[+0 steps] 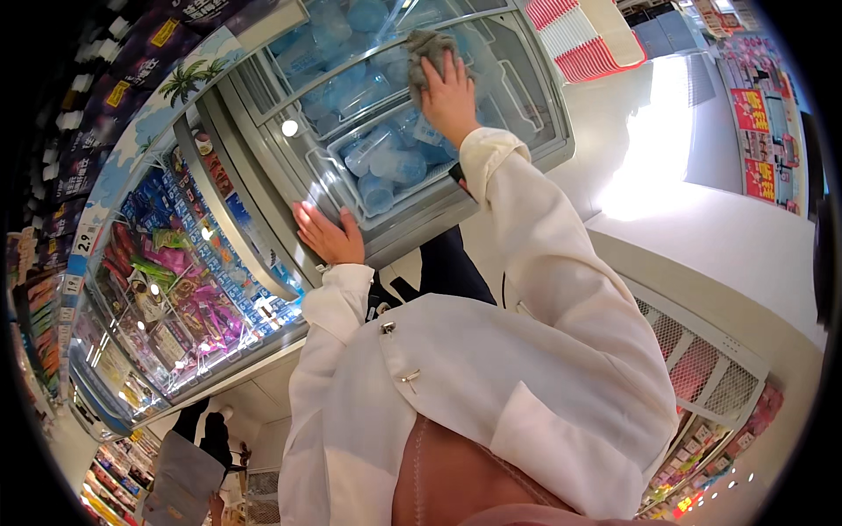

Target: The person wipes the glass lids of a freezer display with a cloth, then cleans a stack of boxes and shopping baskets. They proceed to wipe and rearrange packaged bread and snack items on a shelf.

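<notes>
Beneath my right hand (450, 95) is a grey cloth (427, 56), pressed on the glass lid (490, 72) of a chest freezer. My left hand (332, 237) rests flat with spread fingers on the freezer's grey frame and near glass edge, holding nothing. Through the glass, several frosted bluish plastic containers (395, 161) lie in white wire baskets. The cloth's underside and part of it below my fingers are hidden.
On the left stands another glass-topped freezer with packaged ice treats (191, 289). Stacked red and white baskets (589, 39) are at the upper right. A person (187, 467) stands at the lower left. A white counter (717, 250) curves along the right.
</notes>
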`<state>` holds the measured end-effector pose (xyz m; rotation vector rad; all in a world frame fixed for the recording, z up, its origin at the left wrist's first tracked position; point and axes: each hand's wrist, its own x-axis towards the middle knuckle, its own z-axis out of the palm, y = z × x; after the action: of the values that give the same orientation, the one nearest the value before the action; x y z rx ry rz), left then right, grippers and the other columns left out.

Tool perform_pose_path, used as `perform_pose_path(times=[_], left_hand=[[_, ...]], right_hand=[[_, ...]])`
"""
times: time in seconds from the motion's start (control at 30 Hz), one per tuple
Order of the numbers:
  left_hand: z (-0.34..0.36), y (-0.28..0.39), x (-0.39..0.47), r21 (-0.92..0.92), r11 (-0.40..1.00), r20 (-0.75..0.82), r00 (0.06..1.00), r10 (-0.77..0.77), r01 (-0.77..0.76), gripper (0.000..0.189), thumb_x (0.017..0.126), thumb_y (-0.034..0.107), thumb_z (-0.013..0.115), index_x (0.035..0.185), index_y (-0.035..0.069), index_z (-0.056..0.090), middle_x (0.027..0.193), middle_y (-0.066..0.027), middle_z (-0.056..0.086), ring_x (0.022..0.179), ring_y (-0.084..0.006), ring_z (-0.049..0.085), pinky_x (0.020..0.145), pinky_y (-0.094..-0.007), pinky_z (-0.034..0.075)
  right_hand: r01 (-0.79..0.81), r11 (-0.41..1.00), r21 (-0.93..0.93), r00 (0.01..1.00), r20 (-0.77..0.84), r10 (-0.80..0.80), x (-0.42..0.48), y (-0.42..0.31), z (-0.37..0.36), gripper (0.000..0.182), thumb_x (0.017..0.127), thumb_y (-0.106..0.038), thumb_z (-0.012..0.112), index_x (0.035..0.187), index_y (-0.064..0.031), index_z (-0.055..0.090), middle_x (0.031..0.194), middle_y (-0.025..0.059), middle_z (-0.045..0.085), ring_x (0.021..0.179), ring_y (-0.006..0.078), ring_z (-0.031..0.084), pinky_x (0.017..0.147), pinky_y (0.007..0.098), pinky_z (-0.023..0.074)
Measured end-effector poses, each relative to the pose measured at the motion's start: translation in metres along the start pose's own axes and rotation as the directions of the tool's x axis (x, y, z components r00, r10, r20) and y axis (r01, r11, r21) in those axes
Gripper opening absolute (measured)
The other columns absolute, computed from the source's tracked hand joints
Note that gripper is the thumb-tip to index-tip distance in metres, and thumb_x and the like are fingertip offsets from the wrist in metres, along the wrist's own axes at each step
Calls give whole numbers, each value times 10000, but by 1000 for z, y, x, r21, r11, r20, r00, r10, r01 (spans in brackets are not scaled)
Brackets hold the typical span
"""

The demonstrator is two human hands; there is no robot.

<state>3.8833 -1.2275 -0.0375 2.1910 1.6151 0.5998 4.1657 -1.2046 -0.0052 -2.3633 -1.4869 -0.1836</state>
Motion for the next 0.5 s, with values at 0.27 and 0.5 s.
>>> perform_pose_path(times=[0.27, 0.5], left_hand=[[34, 44, 13, 195, 981, -116, 993, 33, -10, 654, 884, 318, 497, 1345, -74, 249, 1372, -287, 278, 1261, -432, 288, 1043, -466, 244], [45, 63, 18, 257, 966, -90, 996, -2, 25, 684, 854, 308, 514, 1350, -75, 241, 1376, -282, 268, 1261, -428, 286, 1056, -454, 242]], right_hand=[[485, 844, 230, 803, 263, -534, 11, 46, -25, 506, 769, -243, 622, 1258, -262, 494, 1416, 47, 338, 1310, 261, 306, 1029, 484, 276], [131, 970, -205, 991, 4, -133, 97, 237, -56, 573, 840, -216, 507, 1368, -75, 334, 1335, 279, 361, 1175, 430, 415, 966, 475, 360]])
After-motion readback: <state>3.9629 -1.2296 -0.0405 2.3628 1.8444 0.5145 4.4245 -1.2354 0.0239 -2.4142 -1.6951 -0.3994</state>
